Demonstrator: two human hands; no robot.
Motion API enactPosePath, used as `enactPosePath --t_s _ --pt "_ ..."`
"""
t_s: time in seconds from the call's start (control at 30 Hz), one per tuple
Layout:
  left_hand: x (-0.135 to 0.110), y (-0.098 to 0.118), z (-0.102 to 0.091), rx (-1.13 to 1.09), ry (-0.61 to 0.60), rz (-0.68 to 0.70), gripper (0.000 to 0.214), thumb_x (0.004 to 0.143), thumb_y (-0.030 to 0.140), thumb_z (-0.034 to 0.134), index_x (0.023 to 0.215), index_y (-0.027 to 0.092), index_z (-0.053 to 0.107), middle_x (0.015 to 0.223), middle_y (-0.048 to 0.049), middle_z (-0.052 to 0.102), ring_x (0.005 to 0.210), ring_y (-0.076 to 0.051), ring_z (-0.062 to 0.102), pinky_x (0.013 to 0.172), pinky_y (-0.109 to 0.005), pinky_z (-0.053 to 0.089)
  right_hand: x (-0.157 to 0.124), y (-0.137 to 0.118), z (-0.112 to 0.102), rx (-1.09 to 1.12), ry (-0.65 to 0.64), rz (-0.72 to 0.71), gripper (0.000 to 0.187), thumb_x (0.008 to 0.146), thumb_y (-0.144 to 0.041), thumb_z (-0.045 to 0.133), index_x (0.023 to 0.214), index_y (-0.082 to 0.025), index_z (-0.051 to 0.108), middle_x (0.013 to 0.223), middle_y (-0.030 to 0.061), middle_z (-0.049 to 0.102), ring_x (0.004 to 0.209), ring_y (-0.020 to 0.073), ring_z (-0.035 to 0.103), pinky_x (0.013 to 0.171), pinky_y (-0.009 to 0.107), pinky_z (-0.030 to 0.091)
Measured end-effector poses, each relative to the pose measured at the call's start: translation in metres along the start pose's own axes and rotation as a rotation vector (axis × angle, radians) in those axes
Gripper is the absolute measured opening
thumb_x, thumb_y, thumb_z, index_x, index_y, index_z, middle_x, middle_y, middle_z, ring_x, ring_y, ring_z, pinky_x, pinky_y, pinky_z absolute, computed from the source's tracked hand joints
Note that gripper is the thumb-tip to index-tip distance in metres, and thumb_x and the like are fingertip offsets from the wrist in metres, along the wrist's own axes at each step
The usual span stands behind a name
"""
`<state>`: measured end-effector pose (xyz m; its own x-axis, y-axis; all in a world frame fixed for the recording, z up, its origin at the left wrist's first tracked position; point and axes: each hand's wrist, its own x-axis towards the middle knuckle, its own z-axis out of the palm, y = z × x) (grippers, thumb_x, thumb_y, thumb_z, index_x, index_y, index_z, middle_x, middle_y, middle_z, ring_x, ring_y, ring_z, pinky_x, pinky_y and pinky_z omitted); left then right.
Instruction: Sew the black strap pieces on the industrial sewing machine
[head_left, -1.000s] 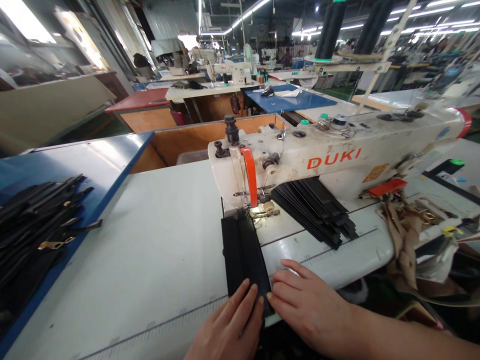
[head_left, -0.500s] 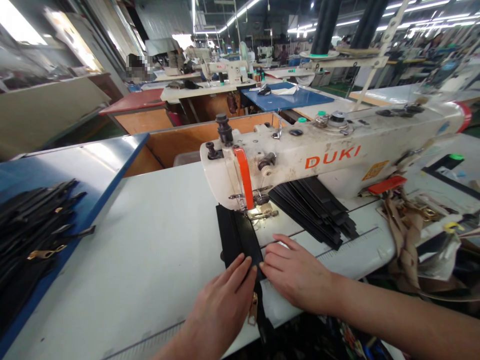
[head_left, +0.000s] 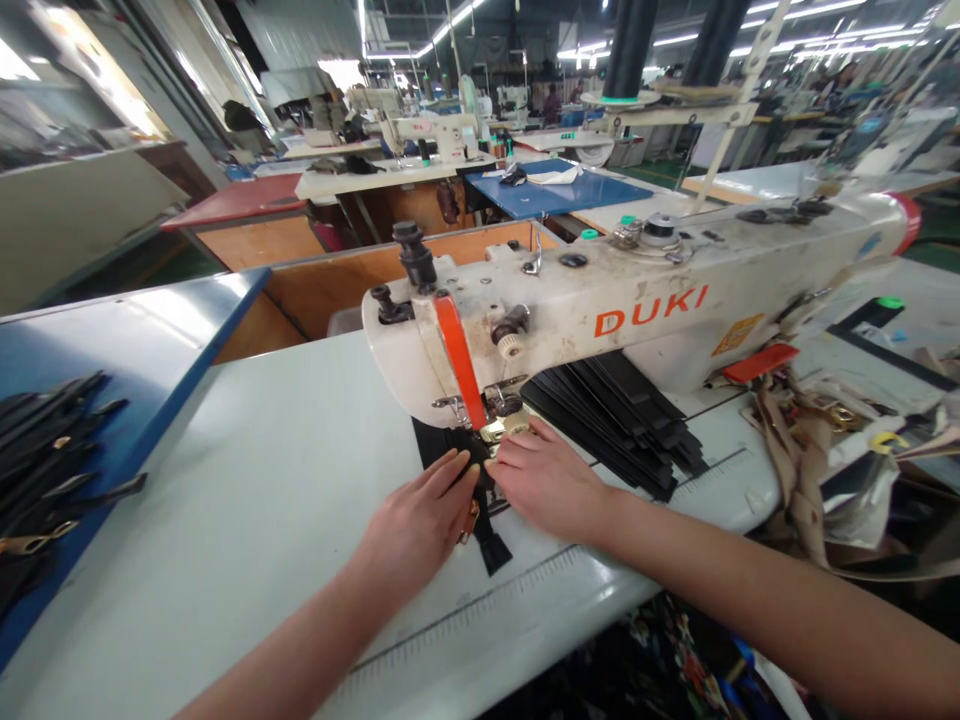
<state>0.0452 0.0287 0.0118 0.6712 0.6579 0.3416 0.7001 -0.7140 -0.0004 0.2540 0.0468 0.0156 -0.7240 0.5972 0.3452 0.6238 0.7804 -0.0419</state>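
Observation:
A black zipper strip runs under the needle area of a white sewing machine marked DUKI. My left hand presses its closed fingertips on the strip just in front of the presser foot. A gold zipper pull shows beside that hand's fingers. Close by on the right, my right hand has its fingers bent, with thumb and fingertips at the strip's right edge. Both hands cover part of the strip, so the exact grip is partly hidden. Its loose tail lies on the white table.
Behind my right hand, a fanned stack of black strips lies under the machine arm. More black zipper pieces are piled on a blue table at left. Beige straps and scraps crowd the right side.
Both hands have moved forward toward the needle with the black zipper strip. The strip's tail and gold pull have come up from the table's front edge. The view has shifted slightly.

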Motion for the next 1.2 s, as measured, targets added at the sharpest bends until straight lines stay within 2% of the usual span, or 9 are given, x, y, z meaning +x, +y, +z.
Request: enactPosePath --t_s 0.3,0.53,0.63,0.73,0.83,0.9,1.0,1.1,1.2 --pt "0.014 -0.025 0.007 0.012 0.019 -0.023 0.044 0.098 0.032 0.03 0.106 0.014 0.069 0.113 -0.0123 0.069 0.104 -0.024 0.066 0.089 -0.035 0.055 0.003 0.0 0.005 0.006 0.103 0.047 0.012 0.086 -0.015 0.056 0.077 -0.017 0.063 0.077 0.0028 0.06 0.087 0.02 0.05 0.107 0.038 0.023" --pt "0.016 -0.023 0.005 0.055 0.044 -0.031 0.043 0.097 0.027 0.029 0.103 0.012 0.069 0.111 -0.0136 0.069 0.102 -0.023 0.067 0.086 -0.033 0.056 -0.002 -0.001 0.003 0.06 0.19 0.06 0.018 0.088 -0.015 0.052 0.073 -0.017 0.062 0.073 0.0032 0.057 0.082 0.0194 0.049 0.094 0.035 0.036" --pt "-0.007 -0.006 -0.006 0.103 0.042 -0.045 0.041 0.096 0.023 0.03 0.104 0.013 0.069 0.11 -0.0126 0.07 0.103 -0.022 0.066 0.085 -0.032 0.056 -0.006 -0.004 -0.001 0.09 0.214 0.038 0.02 0.089 -0.014 0.052 0.072 -0.017 0.062 0.071 0.0037 0.056 0.08 0.019 0.049 0.084 0.032 0.042" --pt "-0.044 0.022 -0.018 0.152 0.011 -0.072 0.036 0.092 0.017 0.034 0.11 0.014 0.066 0.116 -0.0119 0.067 0.108 -0.022 0.064 0.084 -0.03 0.057 -0.01 -0.006 -0.004 0.148 0.238 0.026 0.021 0.09 -0.013 0.05 0.075 -0.016 0.063 0.073 0.005 0.057 0.082 0.0196 0.049 0.08 0.032 0.043" --pt "-0.074 0.045 -0.033 0.091 -0.112 -0.126 0.044 0.085 0.006 0.035 0.118 0.016 0.061 0.125 -0.0097 0.063 0.112 -0.021 0.061 0.088 -0.03 0.055 -0.012 -0.009 -0.003 0.198 0.252 0.02 0.022 0.092 -0.013 0.048 0.078 -0.016 0.065 0.076 0.0062 0.059 0.085 0.0205 0.05 0.081 0.035 0.044" --pt "-0.079 0.05 -0.044 0.011 -0.205 -0.214 0.047 0.084 0.005 0.035 0.122 0.018 0.058 0.128 -0.0087 0.061 0.109 -0.02 0.063 0.088 -0.03 0.054 -0.012 -0.011 -0.002 0.214 0.251 0.013 0.022 0.092 -0.014 0.048 0.079 -0.016 0.065 0.076 0.0062 0.06 0.085 0.0205 0.05 0.081 0.035 0.044" --pt "-0.061 0.043 -0.061 -0.035 -0.238 -0.297 0.045 0.085 0.007 0.036 0.125 0.018 0.055 0.13 -0.0107 0.058 0.113 -0.022 0.059 0.092 -0.035 0.052 -0.013 -0.014 -0.002 0.215 0.242 0.005 0.022 0.092 -0.014 0.048 0.081 -0.016 0.066 0.077 0.0062 0.06 0.085 0.0204 0.051 0.082 0.034 0.045" --pt "-0.027 0.031 -0.075 -0.065 -0.351 -0.233 0.058 0.071 -0.001 0.042 0.124 0.02 0.053 0.132 -0.0103 0.054 0.13 -0.027 0.042 0.104 -0.047 0.038 -0.017 -0.017 -0.003 0.209 0.236 0.001 0.02 0.092 -0.014 0.049 0.084 -0.015 0.067 0.079 0.0063 0.061 0.086 0.0203 0.051 0.082 0.034 0.045" --pt "0.002 0.026 -0.082 -0.163 -0.548 -0.175 0.044 0.061 -0.001 0.051 0.098 0.018 0.062 0.11 -0.0102 0.063 0.113 -0.029 0.054 0.098 -0.045 0.04 -0.022 -0.019 -0.004 0.207 0.244 0.013 0.018 0.091 -0.012 0.05 0.086 -0.015 0.067 0.081 0.0065 0.061 0.087 0.0207 0.052 0.083 0.034 0.045"
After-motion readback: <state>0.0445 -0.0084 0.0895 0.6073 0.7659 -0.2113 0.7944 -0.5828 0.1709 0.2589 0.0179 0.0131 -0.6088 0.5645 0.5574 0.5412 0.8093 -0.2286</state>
